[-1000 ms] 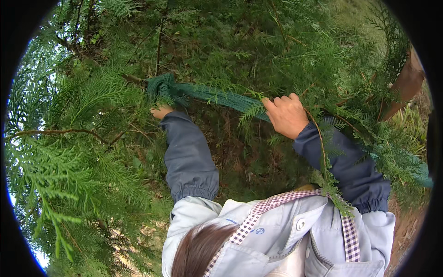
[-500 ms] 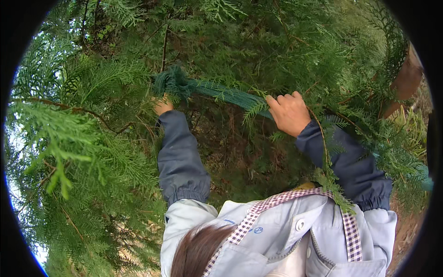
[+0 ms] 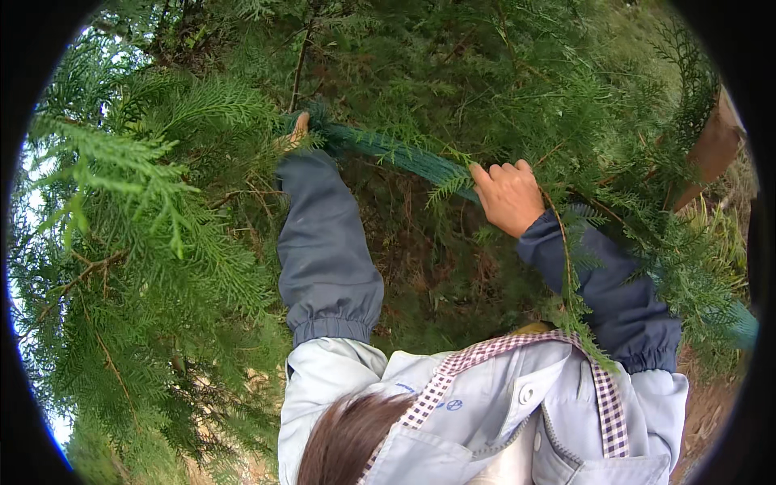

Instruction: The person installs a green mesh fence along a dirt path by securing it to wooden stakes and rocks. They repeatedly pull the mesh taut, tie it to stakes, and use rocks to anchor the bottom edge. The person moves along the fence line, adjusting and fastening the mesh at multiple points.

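A long strip of bunched green netting (image 3: 412,162) slants through the foliage, from upper left down toward the right. My left hand (image 3: 294,136) is at its gathered far-left end. The thumb lies up against the mesh, while foliage and the netting hide most of the other fingers. Farther along the strip, my right hand (image 3: 509,196) is closed over the netting with its fingers curled and knuckles up. A thin leafy branch (image 3: 569,267) hangs across my right wrist and sleeve.
Feathery evergreen sprays (image 3: 137,186) crowd in from the left and around both arms. A thin upright stem (image 3: 301,69) rises behind the left end of the netting. More netting (image 3: 731,323) shows at the far right, below a brown trunk-like shape (image 3: 711,153).
My left hand has moved up and slightly right, and its thumb now shows against the bunched end. The left sprays have shifted. My right hand has hardly moved.
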Demonstrator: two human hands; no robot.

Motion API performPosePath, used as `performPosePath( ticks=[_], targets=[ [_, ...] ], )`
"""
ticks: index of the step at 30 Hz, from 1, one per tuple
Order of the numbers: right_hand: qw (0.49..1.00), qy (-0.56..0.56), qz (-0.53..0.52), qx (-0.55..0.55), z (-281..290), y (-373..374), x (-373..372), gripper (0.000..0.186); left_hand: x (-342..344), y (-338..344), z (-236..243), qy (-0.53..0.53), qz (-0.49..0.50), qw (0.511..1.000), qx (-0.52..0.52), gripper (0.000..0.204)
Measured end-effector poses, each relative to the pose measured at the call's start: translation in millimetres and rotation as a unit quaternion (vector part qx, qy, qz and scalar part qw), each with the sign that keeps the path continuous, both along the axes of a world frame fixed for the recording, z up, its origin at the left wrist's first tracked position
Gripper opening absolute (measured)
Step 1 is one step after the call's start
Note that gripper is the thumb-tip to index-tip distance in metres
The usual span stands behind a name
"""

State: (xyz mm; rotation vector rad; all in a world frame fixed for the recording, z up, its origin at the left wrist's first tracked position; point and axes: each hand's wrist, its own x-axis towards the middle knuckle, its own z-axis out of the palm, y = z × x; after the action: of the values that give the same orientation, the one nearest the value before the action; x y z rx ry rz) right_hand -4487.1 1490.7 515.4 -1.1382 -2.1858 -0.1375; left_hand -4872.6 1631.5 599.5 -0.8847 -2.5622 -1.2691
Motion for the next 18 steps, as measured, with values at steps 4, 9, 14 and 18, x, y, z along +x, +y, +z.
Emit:
performPosePath(
  ticks=[4,9,14,18],
  targets=[
    [1.000,0.010,-0.005,0.006,-3,1,0,0.029,12,-30,12,-0.163,-0.096,0.982,0.004,0.090],
    [1.000,0.003,-0.005,0.024,-3,1,-1,0.029,7,-51,-9,-0.031,-0.220,0.974,0.048,0.067],
    [0.999,-0.008,0.002,0.035,1,1,0,0.028,-9,-29,-26,0.232,-0.034,0.971,0.046,0.048],
    [0.999,-0.012,0.012,0.041,3,0,3,0.028,-23,-1,-3,0.053,0.035,0.998,-0.025,0.043]
  ],
)
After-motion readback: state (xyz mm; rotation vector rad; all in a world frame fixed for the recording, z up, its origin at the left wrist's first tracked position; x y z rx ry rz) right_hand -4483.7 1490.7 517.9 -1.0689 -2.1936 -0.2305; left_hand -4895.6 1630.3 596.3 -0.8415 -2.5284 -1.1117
